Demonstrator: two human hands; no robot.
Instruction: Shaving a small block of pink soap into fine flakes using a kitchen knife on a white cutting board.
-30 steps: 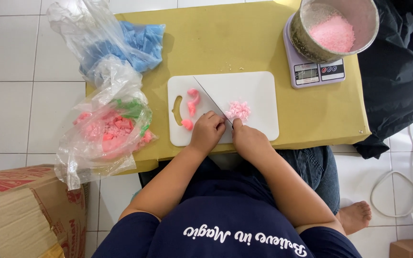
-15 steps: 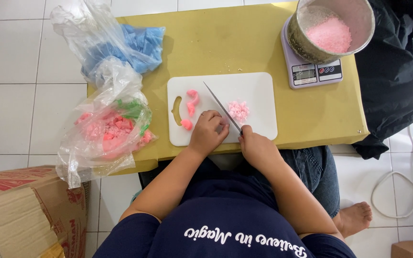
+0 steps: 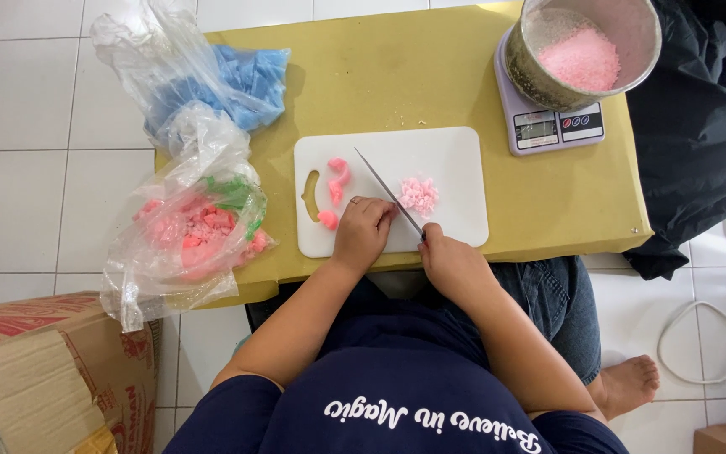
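Gripping the handle of a thin steel-bladed knife [image 3: 388, 192], right hand [image 3: 451, 261] fingers closed, blade slanting up-left over the white plastic cutting board [image 3: 455, 160]. Left hand [image 3: 363, 231] curled, fingers bracing on the board beside pink curled pieces [image 3: 336, 181]; chopped pink heap [image 3: 419, 195] right of blade, frame centre, on yellow bench [image 3: 397, 76].

The right hand [image 3: 455, 265] grips a steel knife [image 3: 388, 193] over the white plastic cutting board [image 3: 455, 160] (left hand [image 3: 363, 231] resting beside the blade).
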